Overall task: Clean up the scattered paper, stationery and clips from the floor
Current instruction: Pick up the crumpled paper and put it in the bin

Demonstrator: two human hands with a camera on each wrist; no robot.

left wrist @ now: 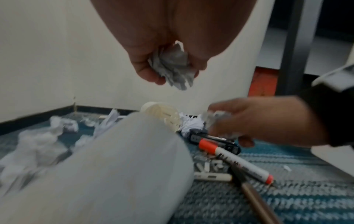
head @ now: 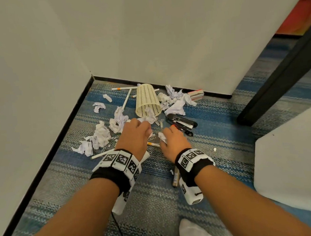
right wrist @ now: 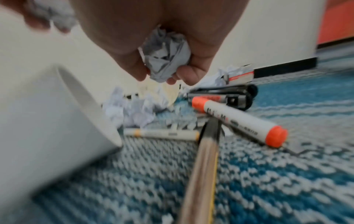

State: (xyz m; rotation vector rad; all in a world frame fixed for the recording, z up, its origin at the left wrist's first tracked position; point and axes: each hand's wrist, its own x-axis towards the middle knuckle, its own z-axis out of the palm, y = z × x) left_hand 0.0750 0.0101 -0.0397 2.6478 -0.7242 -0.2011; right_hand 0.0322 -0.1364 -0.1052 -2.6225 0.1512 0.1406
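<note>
My left hand [head: 141,126] grips a crumpled paper ball [left wrist: 172,66] just in front of the mouth of a cream perforated basket [head: 147,100] that lies on its side. Beside it my right hand [head: 166,135] grips another paper ball [right wrist: 164,56] above the carpet. More crumpled paper [head: 100,134] is scattered to the left and behind the basket. Under my hands lie an orange-capped marker [right wrist: 237,119], a thin white pen [right wrist: 161,133], a brown pencil [right wrist: 203,166] and paper clips [head: 160,121]. A black stapler [head: 183,123] sits just right of the hands.
A white cup [right wrist: 47,121] lies tipped on the carpet under my left wrist. White pens [head: 126,99] and a red-and-white box [head: 196,95] lie near the wall corner. White furniture [head: 284,157] and a dark post [head: 277,81] close off the right. My socked foot [head: 190,229] is near.
</note>
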